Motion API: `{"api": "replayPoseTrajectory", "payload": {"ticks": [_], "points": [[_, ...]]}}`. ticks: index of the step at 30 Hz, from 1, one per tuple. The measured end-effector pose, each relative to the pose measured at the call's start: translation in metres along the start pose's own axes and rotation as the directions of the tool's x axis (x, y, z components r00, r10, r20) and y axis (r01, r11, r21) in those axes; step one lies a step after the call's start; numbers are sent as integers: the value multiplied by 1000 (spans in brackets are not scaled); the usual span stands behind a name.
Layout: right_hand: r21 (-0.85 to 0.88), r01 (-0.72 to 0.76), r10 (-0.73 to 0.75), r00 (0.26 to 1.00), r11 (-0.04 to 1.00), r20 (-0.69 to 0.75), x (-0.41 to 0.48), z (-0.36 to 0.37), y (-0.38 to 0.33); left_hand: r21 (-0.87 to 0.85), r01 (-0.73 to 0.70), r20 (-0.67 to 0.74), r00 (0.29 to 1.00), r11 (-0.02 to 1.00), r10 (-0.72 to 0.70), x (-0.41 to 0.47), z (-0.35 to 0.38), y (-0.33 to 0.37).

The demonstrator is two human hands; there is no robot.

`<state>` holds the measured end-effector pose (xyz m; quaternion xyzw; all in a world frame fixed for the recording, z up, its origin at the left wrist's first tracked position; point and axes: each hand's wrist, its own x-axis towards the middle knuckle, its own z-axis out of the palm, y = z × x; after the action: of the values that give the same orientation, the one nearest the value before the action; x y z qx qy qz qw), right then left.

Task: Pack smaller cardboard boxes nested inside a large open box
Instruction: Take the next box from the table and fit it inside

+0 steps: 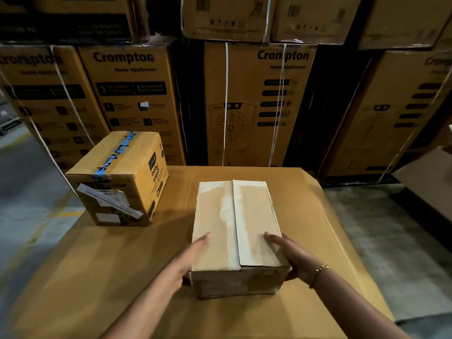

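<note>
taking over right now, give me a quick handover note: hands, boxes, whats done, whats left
Left hand: grips the pale box at its near left corner, fingers on top.
Right hand: grips the near right corner, fingers on top.
Pale box: flaps closed, lying on the flat cardboard.
Taped box: sealed with blue tape, on the cardboard's far left, apart from the pale box.
Done: nothing is nested yet.
Left: no large open box shows clearly in this view. Find it, then load both boxes.
</note>
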<state>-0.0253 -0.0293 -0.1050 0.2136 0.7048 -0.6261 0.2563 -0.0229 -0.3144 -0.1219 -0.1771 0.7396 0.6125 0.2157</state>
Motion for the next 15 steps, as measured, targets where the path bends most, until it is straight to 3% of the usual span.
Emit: {"api": "replayPoseTrajectory", "payload": {"ticks": [2, 7, 10, 15], "points": [[120, 33, -28, 998, 992, -48, 3, 12, 0, -21, -34, -89, 996, 999, 32, 9, 12, -2], [107, 257, -225, 942, 961, -247, -3, 7, 15, 21, -197, -174, 965, 980, 198, 21, 24, -10], [121, 383, -318, 875, 916, -366, -11, -9, 28, 42, -332, -110, 936, 942, 335, 27, 46, -6], [60, 547, -450, 740, 835, -500, -49, -69, 30, 37, -563, 28, 826, 825, 563, 22, 105, 33]]}}
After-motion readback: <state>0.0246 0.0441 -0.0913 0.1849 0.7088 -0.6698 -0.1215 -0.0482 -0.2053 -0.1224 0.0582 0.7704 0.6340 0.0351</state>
